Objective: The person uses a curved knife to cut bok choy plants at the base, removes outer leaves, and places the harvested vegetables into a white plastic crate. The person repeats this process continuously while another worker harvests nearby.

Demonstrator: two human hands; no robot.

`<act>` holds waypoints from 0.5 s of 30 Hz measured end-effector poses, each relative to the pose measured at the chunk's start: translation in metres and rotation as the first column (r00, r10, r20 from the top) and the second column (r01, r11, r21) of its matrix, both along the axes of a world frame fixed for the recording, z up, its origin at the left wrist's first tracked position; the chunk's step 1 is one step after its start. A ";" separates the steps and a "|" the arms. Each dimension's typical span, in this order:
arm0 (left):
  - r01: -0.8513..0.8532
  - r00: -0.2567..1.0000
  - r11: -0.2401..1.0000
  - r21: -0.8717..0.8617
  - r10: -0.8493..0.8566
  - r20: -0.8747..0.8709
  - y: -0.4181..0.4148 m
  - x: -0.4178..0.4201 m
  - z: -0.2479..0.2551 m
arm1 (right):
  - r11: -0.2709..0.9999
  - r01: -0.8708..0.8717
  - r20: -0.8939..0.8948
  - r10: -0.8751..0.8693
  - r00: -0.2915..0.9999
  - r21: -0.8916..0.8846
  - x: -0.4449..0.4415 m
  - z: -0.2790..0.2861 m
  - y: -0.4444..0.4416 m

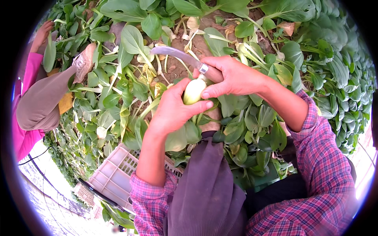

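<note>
My left hand [180, 109] is wrapped around a pale green bok choy head [195, 92], its rounded base turned up between thumb and fingers. Leaves hang below that hand. In my right hand [233, 75] is a curved harvesting knife [180, 56] with a wooden handle and a metal collar. The blade points to the upper left, away from the bok choy. My right thumb rests at the side of the pale base, and the fingers curl over the handle just above it.
Cut leaves and yellowed stalks litter the soil [172, 69]. Dense standing bok choy [339, 73] grows on the right. A pale plastic crate [113, 174] stands at lower left. Another person's leg [47, 97] and hand [44, 31] are at far left. My own knee [208, 177] is below my hands.
</note>
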State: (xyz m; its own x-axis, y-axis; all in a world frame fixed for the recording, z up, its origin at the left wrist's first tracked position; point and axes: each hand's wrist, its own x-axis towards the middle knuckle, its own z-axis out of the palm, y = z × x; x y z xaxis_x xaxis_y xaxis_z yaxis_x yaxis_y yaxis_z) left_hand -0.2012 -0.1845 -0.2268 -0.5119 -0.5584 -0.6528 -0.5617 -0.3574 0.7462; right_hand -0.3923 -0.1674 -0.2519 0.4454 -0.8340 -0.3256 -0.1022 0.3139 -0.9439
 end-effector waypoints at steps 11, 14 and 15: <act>-0.253 0.959 0.964 0.086 0.261 -0.106 -0.009 0.017 -0.014 | 0.987 0.137 -0.026 -0.140 0.990 -0.084 0.039 -0.023 -0.016; -0.277 0.934 0.918 0.284 0.327 -0.143 -0.014 0.024 -0.012 | 0.998 0.056 0.029 -0.055 0.998 -0.033 0.035 -0.019 -0.022; -0.269 0.930 0.897 0.351 0.337 -0.147 -0.017 0.029 -0.013 | 1.000 0.012 0.023 -0.011 1.000 -0.013 0.034 -0.018 -0.024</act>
